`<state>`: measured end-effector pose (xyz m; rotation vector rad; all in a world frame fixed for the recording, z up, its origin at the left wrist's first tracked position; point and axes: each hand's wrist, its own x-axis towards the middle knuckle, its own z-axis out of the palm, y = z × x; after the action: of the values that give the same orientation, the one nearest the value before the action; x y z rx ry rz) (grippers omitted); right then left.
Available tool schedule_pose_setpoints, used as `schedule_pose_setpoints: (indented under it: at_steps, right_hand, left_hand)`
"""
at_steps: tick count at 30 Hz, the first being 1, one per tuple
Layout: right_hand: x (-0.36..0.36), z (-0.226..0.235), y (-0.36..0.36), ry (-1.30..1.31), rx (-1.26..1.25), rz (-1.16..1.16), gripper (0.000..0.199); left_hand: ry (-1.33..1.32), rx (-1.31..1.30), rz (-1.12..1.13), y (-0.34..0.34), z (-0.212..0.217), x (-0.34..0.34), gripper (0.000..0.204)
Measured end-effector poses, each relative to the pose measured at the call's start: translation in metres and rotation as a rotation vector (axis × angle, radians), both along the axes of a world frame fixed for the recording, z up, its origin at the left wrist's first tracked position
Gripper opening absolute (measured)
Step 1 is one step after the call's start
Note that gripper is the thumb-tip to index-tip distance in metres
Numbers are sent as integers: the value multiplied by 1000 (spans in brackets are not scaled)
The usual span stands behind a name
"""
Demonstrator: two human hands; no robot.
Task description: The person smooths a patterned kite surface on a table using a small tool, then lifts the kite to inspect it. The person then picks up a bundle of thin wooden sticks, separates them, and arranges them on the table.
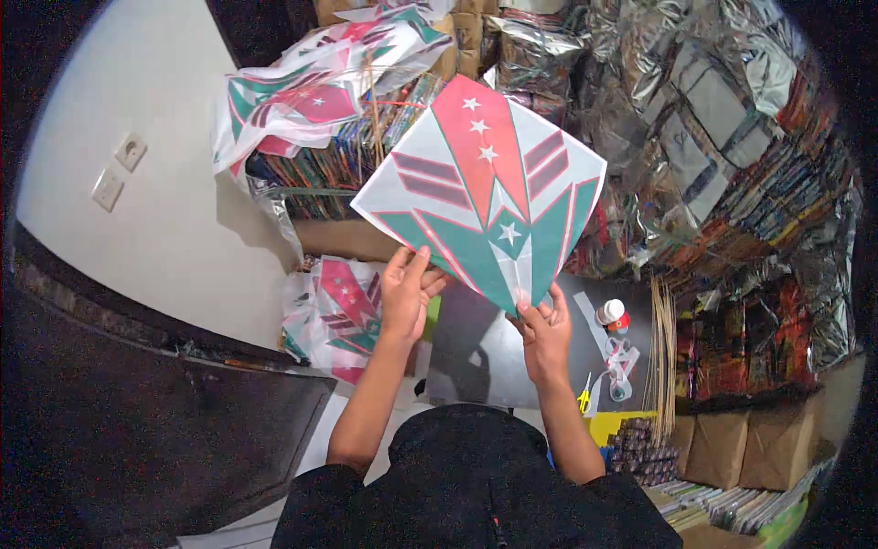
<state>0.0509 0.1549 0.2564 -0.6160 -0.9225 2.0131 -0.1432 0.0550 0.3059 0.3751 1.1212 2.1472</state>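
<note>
Kite (482, 183) time: a paper kite shaped like a diamond, white with red and green stripes and little white stars, is held up in the air in front of the person. It hangs above a grey board (476, 352) on the floor.

The left hand (405, 295) pinches the lower left edge, thumb in front and fingers behind. The right hand (544, 331) pinches the bottom tip, closed on the paper. The two hands are apart, one on each side of the tip.

To hold it well, I think the fingers should press softly and stay on the edges, because thin paper can crease or rip. Keeping it flat and not bent looks like the safest way.

Room is tight. A pile of more kites (311, 87) sits just behind the top left corner. Shiny silver wrapped bundles (704, 110) crowd the right side. A second pile of kites (338, 316) lies by the left wrist. Thin sticks (662, 348), yellow scissors (583, 395) and a small glue bottle (611, 314) lie to the right. The open space is straight up and toward the person's chest.
</note>
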Motion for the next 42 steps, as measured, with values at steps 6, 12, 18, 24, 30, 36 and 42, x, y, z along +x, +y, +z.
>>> schedule_pose_setpoints:
  at_steps: [6, 12, 18, 24, 30, 36, 42]
  right_hand:
    - [-50, 39, 19, 30, 59, 128, 63]
    - [-134, 74, 36, 78, 98, 211, 67]
    - [-232, 108, 57, 81, 138, 272, 69]
    - [-330, 121, 69, 121, 134, 253, 75]
    - [-411, 146, 80, 171, 93, 245, 75]
    - [-477, 164, 92, 140, 53, 177, 78]
    - [-518, 183, 90, 131, 25, 115, 76]
  left_hand:
    - [130, 68, 35, -17, 24, -56, 19]
    - [179, 41, 135, -23, 60, -127, 12]
    - [249, 55, 204, -17, 93, -215, 19]
    - [181, 75, 214, -6, 111, -314, 23]
    - [142, 52, 270, 7, 131, -396, 20]
    - [102, 8, 321, 23, 149, -454, 18]
    - [98, 1, 359, 28, 166, -489, 19]
